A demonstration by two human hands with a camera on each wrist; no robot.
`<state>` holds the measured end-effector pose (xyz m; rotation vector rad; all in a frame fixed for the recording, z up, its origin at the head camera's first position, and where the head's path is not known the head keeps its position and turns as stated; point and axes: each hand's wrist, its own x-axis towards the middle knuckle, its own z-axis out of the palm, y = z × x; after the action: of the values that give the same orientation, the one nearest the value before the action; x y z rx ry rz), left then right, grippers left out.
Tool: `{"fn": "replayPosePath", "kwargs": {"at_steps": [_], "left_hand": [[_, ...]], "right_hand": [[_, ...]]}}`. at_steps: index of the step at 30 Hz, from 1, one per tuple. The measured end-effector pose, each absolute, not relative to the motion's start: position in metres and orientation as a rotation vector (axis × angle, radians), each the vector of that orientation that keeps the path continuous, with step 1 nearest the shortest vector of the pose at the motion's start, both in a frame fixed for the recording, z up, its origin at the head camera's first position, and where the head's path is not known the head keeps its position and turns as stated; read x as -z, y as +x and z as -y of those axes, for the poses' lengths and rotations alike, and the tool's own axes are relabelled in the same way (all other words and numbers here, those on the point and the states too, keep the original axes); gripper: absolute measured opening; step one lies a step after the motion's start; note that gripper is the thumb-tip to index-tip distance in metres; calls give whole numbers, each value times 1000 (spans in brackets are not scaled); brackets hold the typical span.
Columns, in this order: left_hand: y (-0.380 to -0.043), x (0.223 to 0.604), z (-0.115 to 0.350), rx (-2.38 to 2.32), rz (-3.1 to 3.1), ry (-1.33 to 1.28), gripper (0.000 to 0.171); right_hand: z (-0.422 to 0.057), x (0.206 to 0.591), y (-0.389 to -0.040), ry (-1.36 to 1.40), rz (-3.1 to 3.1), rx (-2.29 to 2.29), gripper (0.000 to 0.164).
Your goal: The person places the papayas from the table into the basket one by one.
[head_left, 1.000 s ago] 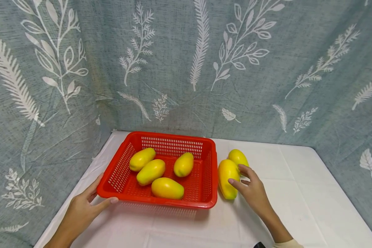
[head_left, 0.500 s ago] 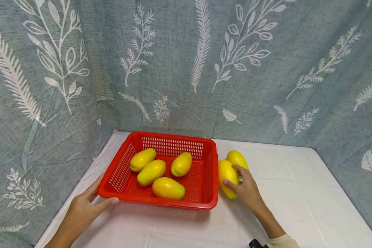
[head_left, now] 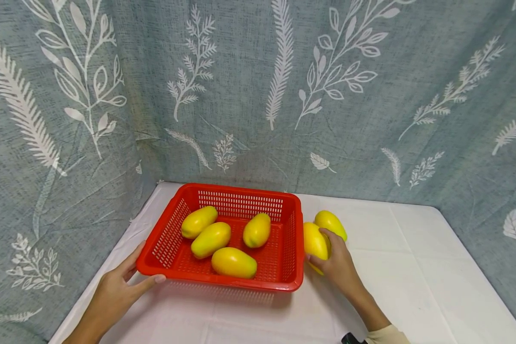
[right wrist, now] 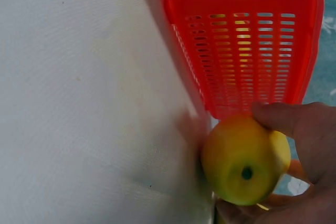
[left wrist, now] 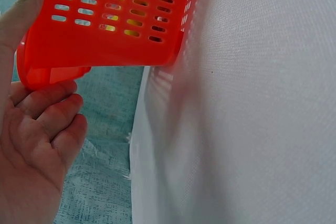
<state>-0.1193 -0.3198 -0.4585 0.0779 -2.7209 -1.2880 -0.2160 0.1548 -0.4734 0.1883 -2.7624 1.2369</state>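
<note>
My left hand [head_left: 113, 292] grips the near left corner of a red plastic basket [head_left: 215, 283], thumb on the rim and fingers curled beneath it in the left wrist view. Several yellow papayas lie inside, including one [head_left: 234, 263] by the front wall and one [head_left: 257, 230] farther right. Just outside the right wall, my right hand [head_left: 341, 265] holds a large yellow papaya [head_left: 315, 240] between thumb and fingers. Its round end with a dark spot faces the right wrist view, where the papaya [right wrist: 239, 156] is close beside the basket's slotted wall.
Another papaya [head_left: 331, 224] lies behind the held one, right of the basket. A white cloth [head_left: 413, 267] covers the table. Grey-green curtains [head_left: 249, 95] with white leaf prints stand at the back and both sides.
My right hand has moved slightly left and closed its thumb and fingers around the large papaya. The papaya at the basket's right rocked left and then back right. My left hand stays on the basket.
</note>
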Motion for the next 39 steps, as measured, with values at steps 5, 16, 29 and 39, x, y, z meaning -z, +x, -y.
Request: {"fn": "replayPosePath", "kwargs": {"at_steps": [5,16,29,39], "left_hand": [[-119,459,320,1290,2715,76,97],[-119,461,320,1313,2686,50,95],[-119,459,321,1308,2718,73,96],[-119,460,322,1303,2707,58,96]], "right_hand": [[-155,474,-214,199,2753,-1230,73],[-160,474,-206,155,2730,-1260,73],[-172,457,-194,112,2650,-1353,73],[-176,445,-185,83,2597,-1432,71]]}}
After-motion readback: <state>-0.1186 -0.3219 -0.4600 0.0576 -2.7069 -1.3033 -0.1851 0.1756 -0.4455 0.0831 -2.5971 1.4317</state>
